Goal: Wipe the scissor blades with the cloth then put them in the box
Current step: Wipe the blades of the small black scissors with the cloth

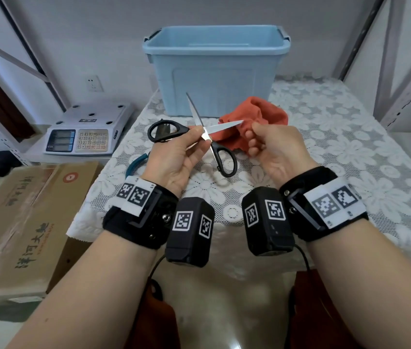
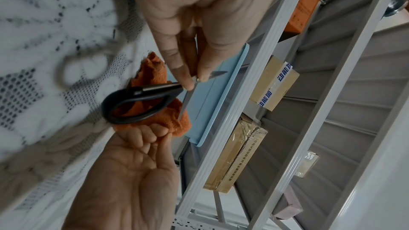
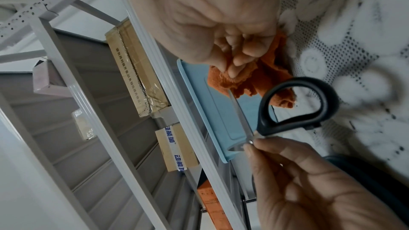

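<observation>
Both scissors (image 1: 205,134) blades splay open, one tip touching cloth (image 1: 257,114).

The scissors (image 1: 205,133) in my left hand (image 1: 176,159) are spread wide open, silver blades and black loop handles, pinched by my fingers right at the pivot. One blade points up and away toward the box (image 1: 215,71); the other points right, its tip touching the cloth (image 1: 257,119). The cloth is orange, crumpled, bunched in my right hand (image 1: 275,149). The box is pale blue plastic, open-topped, standing upright at the back of the counter (image 1: 338,137), just behind the cloth.
</observation>
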